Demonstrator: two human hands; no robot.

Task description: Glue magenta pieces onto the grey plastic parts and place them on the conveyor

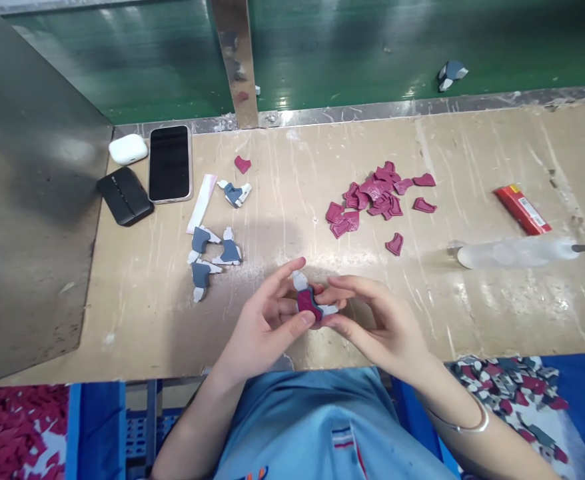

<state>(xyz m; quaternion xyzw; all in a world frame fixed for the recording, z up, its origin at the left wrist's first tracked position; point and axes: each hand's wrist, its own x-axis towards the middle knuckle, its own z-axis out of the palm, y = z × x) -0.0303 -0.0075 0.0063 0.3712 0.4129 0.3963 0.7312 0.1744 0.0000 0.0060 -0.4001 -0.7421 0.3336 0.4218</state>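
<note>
Near the table's front edge, both my hands hold one small plastic part (308,303), grey and white with a maroon piece on its face. My left hand (272,320) pinches it, thumb against the maroon face. From the other side, the fingers and thumb of my right hand (372,317) close on its white end. Several similar grey-and-white parts (201,273) lie to the left, without maroon pieces. Another such part (234,193) rests farther back, beside a single maroon piece (242,164). A loose pile of maroon pieces (380,190) is spread beyond my right hand.
A phone (170,164), a white earbud case (128,149) and a black box (125,196) sit back left by a metal wall (27,200). At right lie a red packet (522,210) and a translucent bottle (517,253). Bins of parts (96,427) stand below; behind is a green belt (347,60).
</note>
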